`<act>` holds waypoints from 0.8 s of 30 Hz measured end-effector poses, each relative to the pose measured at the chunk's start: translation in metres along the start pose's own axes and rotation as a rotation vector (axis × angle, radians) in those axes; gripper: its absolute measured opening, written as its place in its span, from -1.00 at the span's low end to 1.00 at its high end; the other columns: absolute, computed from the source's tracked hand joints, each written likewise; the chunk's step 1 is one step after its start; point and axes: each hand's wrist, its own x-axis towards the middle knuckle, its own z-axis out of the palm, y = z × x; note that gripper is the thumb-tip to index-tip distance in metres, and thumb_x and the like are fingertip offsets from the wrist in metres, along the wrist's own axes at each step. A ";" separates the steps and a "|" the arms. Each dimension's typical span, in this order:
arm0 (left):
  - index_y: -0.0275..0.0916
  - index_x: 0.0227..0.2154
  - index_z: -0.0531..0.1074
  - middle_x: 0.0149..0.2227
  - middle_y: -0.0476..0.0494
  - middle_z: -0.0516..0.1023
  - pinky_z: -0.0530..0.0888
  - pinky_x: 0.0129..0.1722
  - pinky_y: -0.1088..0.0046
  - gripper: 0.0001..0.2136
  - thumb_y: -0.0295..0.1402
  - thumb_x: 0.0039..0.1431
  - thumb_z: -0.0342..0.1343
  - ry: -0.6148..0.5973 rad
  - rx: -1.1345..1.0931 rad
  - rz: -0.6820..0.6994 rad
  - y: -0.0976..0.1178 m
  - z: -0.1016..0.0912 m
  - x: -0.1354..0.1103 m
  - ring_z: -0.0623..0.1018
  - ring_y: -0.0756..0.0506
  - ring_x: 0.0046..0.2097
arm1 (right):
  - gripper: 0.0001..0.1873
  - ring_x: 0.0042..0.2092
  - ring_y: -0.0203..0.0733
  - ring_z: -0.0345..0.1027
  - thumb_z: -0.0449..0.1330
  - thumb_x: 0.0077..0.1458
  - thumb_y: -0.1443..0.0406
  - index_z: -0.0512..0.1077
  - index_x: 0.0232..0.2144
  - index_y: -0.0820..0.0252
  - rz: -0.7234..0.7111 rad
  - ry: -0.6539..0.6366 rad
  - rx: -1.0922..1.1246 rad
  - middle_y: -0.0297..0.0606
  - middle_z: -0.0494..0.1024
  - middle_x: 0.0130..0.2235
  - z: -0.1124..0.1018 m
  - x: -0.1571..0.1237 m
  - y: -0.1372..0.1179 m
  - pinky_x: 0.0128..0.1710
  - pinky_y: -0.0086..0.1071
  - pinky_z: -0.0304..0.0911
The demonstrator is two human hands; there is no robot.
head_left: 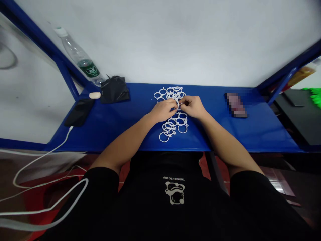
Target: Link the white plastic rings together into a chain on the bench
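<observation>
My left hand (163,110) and my right hand (193,105) meet over the middle of the blue shelf. Between their fingertips is a white plastic ring (178,105), seen nearly edge-on. The left fingers pinch it, and the right thumb and fingertips close on its other side. Several more white rings with small knobs, like curtain rings, lie in a loose pile (163,91) beyond my hands. A second group of white rings (164,136) lies nearer to me, partly overlapping. Whether these rings are linked together, I cannot tell.
On the left are a black phone (79,112) with a white cable (62,142), a small white case (94,95), a black plastic bag (115,89) and a clear bottle (82,60). A pixelated object (236,105) lies at right. Blue frame bars (283,85) rise at both ends.
</observation>
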 end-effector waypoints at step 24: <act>-0.18 -0.36 0.39 -0.32 -0.08 0.56 0.51 -0.23 0.33 -0.79 -0.33 0.48 0.08 0.108 -0.306 -0.007 -0.001 0.003 0.003 0.55 -0.05 -0.31 | -0.66 -0.25 -0.12 0.50 0.15 0.37 0.17 0.61 0.02 0.17 -0.201 -0.096 -0.057 -0.12 0.71 -0.10 -0.008 0.003 0.008 -0.18 -0.25 0.38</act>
